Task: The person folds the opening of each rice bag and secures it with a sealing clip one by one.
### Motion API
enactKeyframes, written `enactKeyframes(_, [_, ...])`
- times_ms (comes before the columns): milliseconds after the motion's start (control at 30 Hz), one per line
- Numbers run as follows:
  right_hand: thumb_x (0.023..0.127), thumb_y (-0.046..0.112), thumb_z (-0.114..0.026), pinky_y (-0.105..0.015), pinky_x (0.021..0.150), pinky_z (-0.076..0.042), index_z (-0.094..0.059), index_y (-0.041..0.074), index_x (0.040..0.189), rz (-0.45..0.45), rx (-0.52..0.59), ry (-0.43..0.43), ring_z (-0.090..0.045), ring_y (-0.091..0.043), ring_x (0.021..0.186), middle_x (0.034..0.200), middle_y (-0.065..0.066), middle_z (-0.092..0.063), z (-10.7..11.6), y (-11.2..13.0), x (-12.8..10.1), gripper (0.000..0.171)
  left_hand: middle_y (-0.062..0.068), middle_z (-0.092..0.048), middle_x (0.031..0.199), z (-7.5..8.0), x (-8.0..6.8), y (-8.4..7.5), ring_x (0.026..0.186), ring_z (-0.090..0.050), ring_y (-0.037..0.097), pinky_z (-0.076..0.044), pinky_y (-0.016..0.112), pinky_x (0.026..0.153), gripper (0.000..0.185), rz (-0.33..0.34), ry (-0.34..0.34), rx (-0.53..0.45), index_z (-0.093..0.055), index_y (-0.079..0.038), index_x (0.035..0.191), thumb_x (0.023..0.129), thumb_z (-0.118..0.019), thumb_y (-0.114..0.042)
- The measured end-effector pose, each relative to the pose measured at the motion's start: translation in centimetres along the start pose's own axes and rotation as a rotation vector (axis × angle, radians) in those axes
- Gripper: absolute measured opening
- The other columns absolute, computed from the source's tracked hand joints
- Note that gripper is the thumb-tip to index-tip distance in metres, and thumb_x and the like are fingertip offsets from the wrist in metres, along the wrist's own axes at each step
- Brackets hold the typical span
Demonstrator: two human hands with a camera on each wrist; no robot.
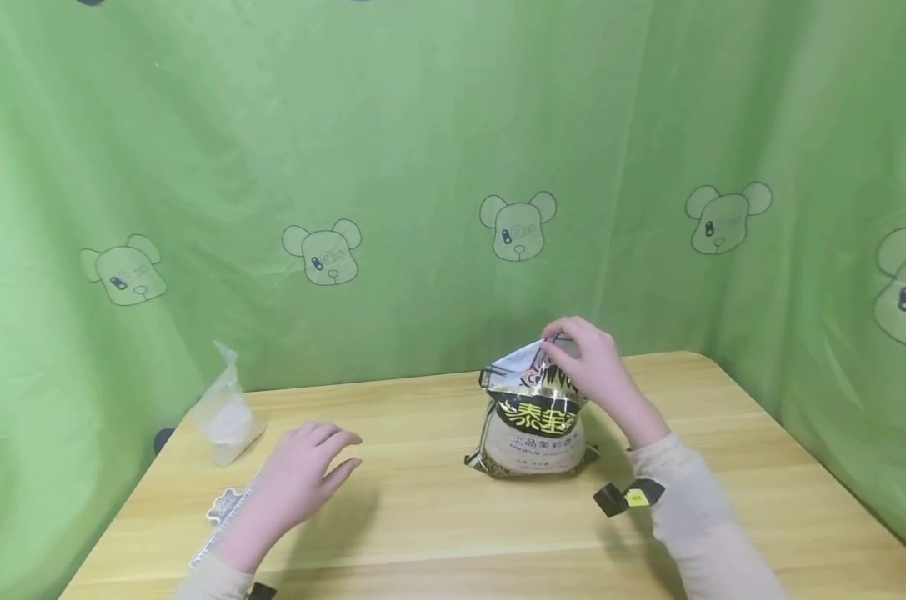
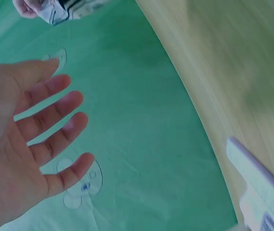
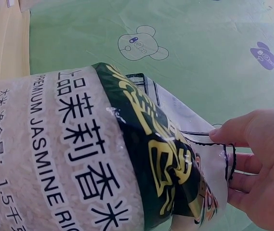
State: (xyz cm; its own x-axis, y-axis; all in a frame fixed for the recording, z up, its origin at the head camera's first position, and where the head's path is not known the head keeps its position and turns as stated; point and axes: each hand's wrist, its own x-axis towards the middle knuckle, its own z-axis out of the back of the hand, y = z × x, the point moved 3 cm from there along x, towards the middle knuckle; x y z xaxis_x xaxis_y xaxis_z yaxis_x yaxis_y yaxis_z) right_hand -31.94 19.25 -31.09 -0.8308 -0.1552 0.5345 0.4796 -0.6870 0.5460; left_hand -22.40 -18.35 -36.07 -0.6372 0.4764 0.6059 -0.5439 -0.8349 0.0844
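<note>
A clear-fronted bag of jasmine rice (image 1: 538,446) with a dark band and yellow lettering stands upright on the wooden table, right of centre. My right hand (image 1: 591,358) pinches its top right corner between thumb and fingers; in the right wrist view the thumb (image 3: 233,130) lies on the bag's folded upper edge. The rice bag (image 3: 88,154) fills much of that view. Over the table's left side hovers my left hand (image 1: 302,475), holding nothing. Its fingers are spread and slightly bent in the left wrist view, where the palm of the left hand (image 2: 26,130) shows.
At the back left of the table sits a translucent plastic bag (image 1: 229,421) with something white inside. A ruler with a cartoon-shaped edge (image 1: 223,521) lies partly behind the left forearm. A green curtain (image 1: 422,167) with bear prints hangs behind the wooden table (image 1: 422,517).
</note>
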Motion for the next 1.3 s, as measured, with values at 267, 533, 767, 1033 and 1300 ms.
enactKeyframes(267, [0.093, 0.012, -0.063, -0.063, 0.105, -0.039, -0.063, 0.002, 0.106, -0.003, 0.01, 0.015, -0.056, -0.04, 0.117, 0.117, -0.02, -0.064, -0.3, 0.4, 0.3, 0.017, 0.002, -0.068, 0.099, 1.2, -2.4, 1.7, 0.095, -0.064, 0.022, -0.054, 0.042, 0.08, 0.039, -0.045, -0.002, 0.015, -0.068, -0.012, 0.106, 0.073, -0.082, -0.027])
enactKeyframes(533, [0.093, 0.013, -0.063, -0.063, 0.106, -0.038, -0.063, 0.003, 0.107, -0.011, 0.01, 0.012, -0.055, -0.039, 0.118, 0.118, -0.019, -0.064, -0.5, 0.2, 0.3, 0.017, 0.002, -0.067, 0.103, 1.7, -4.5, 3.4, 0.098, -0.063, 0.022, -0.052, 0.041, 0.084, 0.047, -0.002, 0.02, 0.005, -0.067, -0.013, 0.112, 0.072, -0.082, -0.031])
enactKeyframes(767, [0.094, 0.013, -0.062, -0.063, 0.105, -0.039, -0.063, 0.002, 0.107, 0.0, 0.007, 0.006, -0.056, -0.039, 0.116, 0.116, -0.02, -0.064, -0.5, 0.3, 0.2, 0.017, 0.002, -0.067, 0.105, 1.5, -5.9, 4.9, 0.099, -0.063, 0.022, -0.052, 0.044, 0.083, 0.052, 0.1, 0.092, -0.01, -0.065, -0.014, 0.118, 0.073, -0.083, -0.034])
enactKeyframes(1033, [0.094, 0.012, -0.062, -0.063, 0.104, -0.039, -0.063, 0.002, 0.107, -0.004, 0.003, -0.001, -0.056, -0.039, 0.115, 0.115, -0.019, -0.064, -0.5, 0.1, 0.2, 0.016, 0.006, -0.067, 0.113, 1.8, -6.7, 6.3, 0.104, -0.062, 0.028, -0.051, 0.054, 0.085, 0.058, 0.258, 0.268, -0.032, -0.062, -0.011, 0.124, 0.077, -0.079, -0.041])
enactKeyframes(1300, [0.094, 0.012, -0.062, -0.062, 0.103, -0.041, -0.063, 0.002, 0.106, -0.002, -0.011, -0.003, -0.057, -0.039, 0.113, 0.114, -0.02, -0.065, -0.3, -0.1, 0.1, 0.016, 0.013, -0.065, 0.123, 1.4, -7.4, 7.6, 0.114, -0.059, 0.037, -0.047, 0.062, 0.09, 0.06, 0.346, 0.35, -0.063, -0.06, -0.009, 0.127, 0.079, -0.077, -0.042])
